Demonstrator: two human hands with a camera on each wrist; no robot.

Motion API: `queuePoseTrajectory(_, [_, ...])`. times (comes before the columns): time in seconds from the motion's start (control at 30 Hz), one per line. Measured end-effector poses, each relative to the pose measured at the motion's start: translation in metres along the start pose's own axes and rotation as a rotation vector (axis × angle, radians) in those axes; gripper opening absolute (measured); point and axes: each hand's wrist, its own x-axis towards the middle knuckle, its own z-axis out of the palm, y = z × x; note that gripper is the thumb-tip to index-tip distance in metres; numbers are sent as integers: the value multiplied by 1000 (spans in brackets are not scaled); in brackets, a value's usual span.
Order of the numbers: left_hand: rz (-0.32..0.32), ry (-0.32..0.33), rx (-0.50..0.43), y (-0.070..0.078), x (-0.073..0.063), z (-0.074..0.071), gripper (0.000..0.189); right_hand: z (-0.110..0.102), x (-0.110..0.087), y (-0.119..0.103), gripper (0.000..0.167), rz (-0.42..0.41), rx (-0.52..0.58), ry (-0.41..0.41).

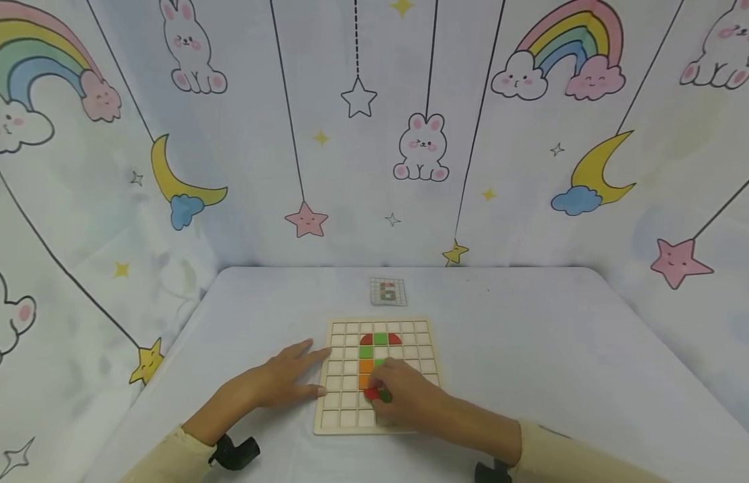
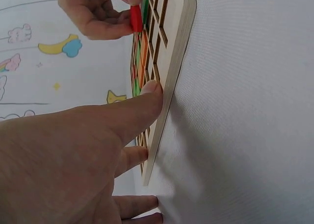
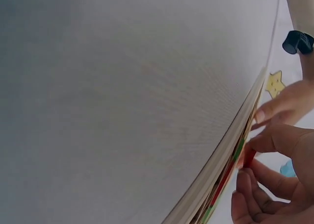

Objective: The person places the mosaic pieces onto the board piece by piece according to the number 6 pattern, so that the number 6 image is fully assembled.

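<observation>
A square wooden grid board lies on the table with red, green and orange tiles set in its cells. My right hand is over its lower middle and pinches a small red tile between thumb and fingertips. Close beside that tile is a dark green piece, partly covered by the fingers. My left hand spreads its fingers along the board's left side, thumb and fingertips resting on the frame. Orange tiles sit left of the right hand, which hides the cells under it.
Behind the board lies a small card with a gridded picture of a coloured tile figure. A white cloth covers the table. A patterned fabric backdrop rises behind and at both sides. Each wrist carries a black device.
</observation>
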Motion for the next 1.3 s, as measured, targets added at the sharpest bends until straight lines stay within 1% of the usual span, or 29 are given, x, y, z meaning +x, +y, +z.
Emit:
queuePoseTrajectory(0.17, [3, 0, -2, 0, -1, 0, 79, 2, 5, -6, 18, 18, -14, -58])
queuePoseTrajectory(0.3, [9, 2, 6, 1, 0, 0, 79, 2, 7, -7, 15, 21, -32, -80])
queuePoseTrajectory(0.57, [2, 0, 7, 1, -1, 0, 79, 2, 8, -10, 11, -25, -94, -64])
queuePoseTrajectory(0.8, [4, 0, 8, 1, -1, 0, 79, 4, 9, -9, 10, -45, -129, -44])
queuePoseTrajectory(1.2, [0, -5, -5, 0, 0, 0, 79, 2, 8, -7, 13, -56, -117, -34])
queuePoseTrajectory(1.3, [0, -3, -9, -1, 0, 0, 79, 1, 7, -5, 10, -76, -116, -11])
